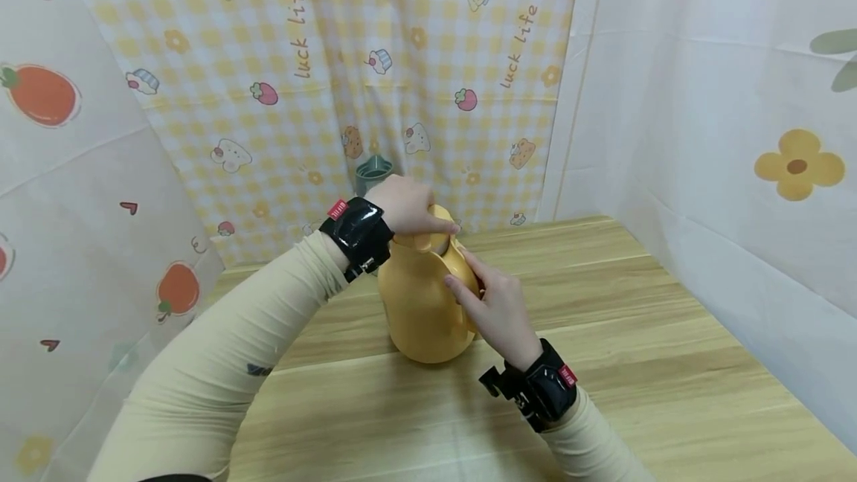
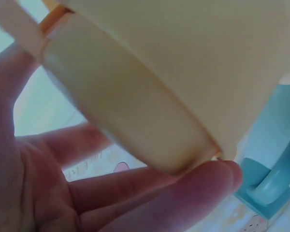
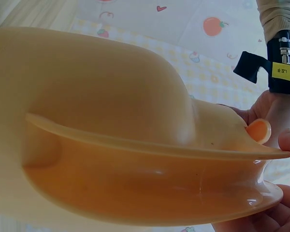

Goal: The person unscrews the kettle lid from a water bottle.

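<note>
A yellow jug with a rounded body stands upright on the wooden table. My left hand reaches over its top and grips the lid, thumb toward the handle side. In the left wrist view, the fingers of the left hand curl round the rim of the lid. Lower down on the right, my right hand holds the jug's handle, with the thumb on the near side. Part of the handle is hidden behind that hand in the head view.
Behind the jug stands a teal vessel, mostly hidden by the left hand; its teal handle shows in the left wrist view. The wooden table meets a checked cloth behind and white cloth on the right.
</note>
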The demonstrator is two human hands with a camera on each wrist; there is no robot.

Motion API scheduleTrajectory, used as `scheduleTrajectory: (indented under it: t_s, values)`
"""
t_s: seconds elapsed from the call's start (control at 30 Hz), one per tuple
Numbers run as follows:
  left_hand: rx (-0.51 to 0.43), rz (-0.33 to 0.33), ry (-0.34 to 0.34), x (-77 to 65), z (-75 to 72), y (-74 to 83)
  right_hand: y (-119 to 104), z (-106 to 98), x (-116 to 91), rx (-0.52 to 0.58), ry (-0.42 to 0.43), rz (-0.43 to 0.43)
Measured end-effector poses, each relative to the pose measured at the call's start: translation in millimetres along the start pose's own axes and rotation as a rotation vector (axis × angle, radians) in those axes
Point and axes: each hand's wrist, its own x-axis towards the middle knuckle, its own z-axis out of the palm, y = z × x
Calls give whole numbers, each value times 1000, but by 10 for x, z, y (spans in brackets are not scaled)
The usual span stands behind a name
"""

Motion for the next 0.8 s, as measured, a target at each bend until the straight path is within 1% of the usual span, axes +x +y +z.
scheduleTrajectory:
  t_s: [0.17,0.33,0.5,0.57,0.8]
  values:
    - [0,-47,47,-10,41,61,8,-1,-14,-32,3,-6]
    - [25,-95,96,-1,83,94,9,-3,-4,-42,9,-22]
    - [49,-119,143,3,90,112,19,-20,21,-40,21,-34]
    - [54,-131,144,3,76,119,23,-26,28,-34,22,-32]
    - [52,-187,103,-22,14,118,13,-15,23,-36,5,-23]
